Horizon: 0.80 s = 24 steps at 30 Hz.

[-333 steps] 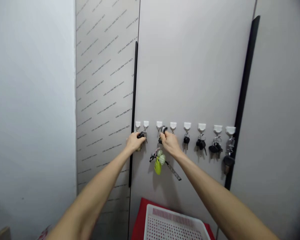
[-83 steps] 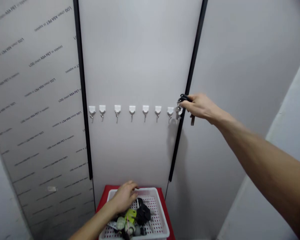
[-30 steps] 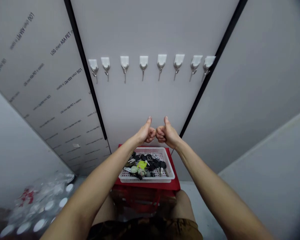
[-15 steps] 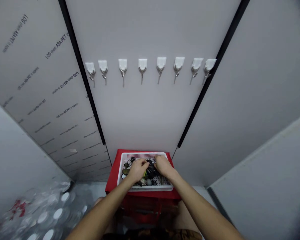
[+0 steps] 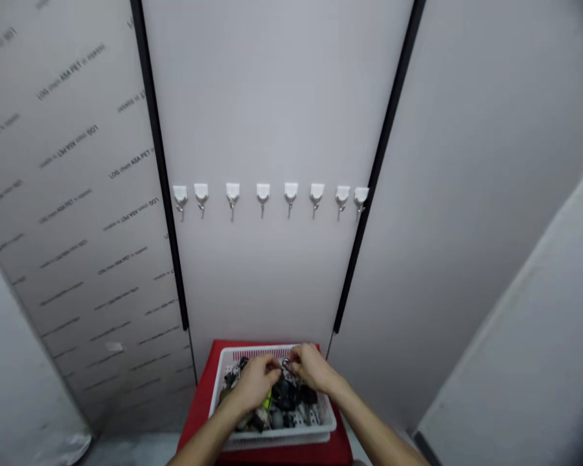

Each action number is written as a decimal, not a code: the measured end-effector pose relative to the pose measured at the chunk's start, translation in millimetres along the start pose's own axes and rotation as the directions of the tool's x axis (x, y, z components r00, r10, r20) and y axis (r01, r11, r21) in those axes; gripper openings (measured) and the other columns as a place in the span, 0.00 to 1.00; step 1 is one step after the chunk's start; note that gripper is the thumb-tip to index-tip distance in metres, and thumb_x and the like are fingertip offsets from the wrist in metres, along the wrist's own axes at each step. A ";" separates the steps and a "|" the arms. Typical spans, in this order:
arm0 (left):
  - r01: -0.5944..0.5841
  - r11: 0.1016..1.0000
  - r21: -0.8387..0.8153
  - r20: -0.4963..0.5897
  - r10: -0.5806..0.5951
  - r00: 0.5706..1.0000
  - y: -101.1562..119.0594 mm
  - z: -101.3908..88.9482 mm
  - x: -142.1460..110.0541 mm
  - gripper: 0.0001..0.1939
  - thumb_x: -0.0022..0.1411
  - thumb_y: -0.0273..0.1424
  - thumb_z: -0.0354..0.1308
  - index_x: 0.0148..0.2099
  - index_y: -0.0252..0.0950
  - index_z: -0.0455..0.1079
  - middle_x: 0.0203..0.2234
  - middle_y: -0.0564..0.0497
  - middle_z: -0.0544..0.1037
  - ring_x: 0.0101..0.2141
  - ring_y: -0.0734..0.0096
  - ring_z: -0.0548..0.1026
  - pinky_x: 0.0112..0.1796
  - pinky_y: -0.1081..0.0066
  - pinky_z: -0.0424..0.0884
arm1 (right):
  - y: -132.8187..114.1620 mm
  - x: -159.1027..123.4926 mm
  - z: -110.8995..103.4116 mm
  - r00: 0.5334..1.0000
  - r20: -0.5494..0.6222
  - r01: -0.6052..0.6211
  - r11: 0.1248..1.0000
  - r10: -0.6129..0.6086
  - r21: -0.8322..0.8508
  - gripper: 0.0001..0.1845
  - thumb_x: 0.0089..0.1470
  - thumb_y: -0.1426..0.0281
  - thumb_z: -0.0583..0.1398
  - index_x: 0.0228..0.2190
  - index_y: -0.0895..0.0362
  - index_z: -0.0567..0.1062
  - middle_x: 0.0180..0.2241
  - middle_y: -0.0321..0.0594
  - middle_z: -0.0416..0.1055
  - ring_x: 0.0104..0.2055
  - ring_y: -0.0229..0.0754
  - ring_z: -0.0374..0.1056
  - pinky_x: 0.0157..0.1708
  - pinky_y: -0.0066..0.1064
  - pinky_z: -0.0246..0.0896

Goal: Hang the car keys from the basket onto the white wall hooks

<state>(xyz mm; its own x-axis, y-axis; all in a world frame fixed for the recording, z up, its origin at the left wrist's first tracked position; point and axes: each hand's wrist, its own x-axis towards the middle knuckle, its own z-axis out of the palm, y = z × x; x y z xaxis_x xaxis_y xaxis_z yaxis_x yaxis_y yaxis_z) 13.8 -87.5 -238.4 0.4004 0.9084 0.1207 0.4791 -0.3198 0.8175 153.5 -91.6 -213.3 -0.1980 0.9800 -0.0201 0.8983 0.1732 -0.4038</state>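
Observation:
A white plastic basket [image 5: 315,432] holds a jumble of small things, several of them black, with a patch of bright yellow-green [image 5: 267,400] and a round grey ball [image 5: 277,419]. My left hand [image 5: 257,382] is over the basket's middle, its fingers curled and pressed together. Just right of it, my right hand [image 5: 312,367] reaches in at the far right side, fingers closed in a pinch. A small shiny ring [image 5: 285,364] lies between my two hands, close to the right fingertips. What either hand holds is hidden or too small to make out.
The basket rests on a red-covered stand [image 5: 199,404] against a pale wall panel [image 5: 252,278]. A row of several white hooks [image 5: 263,192] runs across the panel, between black strips [image 5: 160,149]. Side walls rise on both sides. Clear plastic [image 5: 68,448] lies at lower left.
My view has tilted up, so hooks, basket and hands all sit lower in the picture. Both hands stay at the basket, and a shiny ring now shows between them.

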 end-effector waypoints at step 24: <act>-0.336 0.936 -0.103 -0.300 0.293 0.908 233.0 -19.5 116.2 0.20 0.42 0.28 0.51 0.42 0.38 0.56 0.28 0.51 0.69 0.28 0.73 0.66 0.32 0.71 0.61 | 5.1 29.4 -240.2 0.350 -0.842 0.505 0.674 0.412 0.539 0.08 0.31 0.69 0.56 0.19 0.59 0.63 0.14 0.30 0.60 0.15 0.30 0.58 0.16 0.24 0.57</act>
<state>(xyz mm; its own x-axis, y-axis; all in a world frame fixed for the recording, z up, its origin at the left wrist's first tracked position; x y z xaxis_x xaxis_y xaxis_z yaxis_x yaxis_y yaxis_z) 156.6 -51.2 -22.9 0.2696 0.8120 0.5177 0.2339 -0.5767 0.7828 246.5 -38.4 3.8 0.6307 0.4965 0.5964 0.2940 0.5583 -0.7758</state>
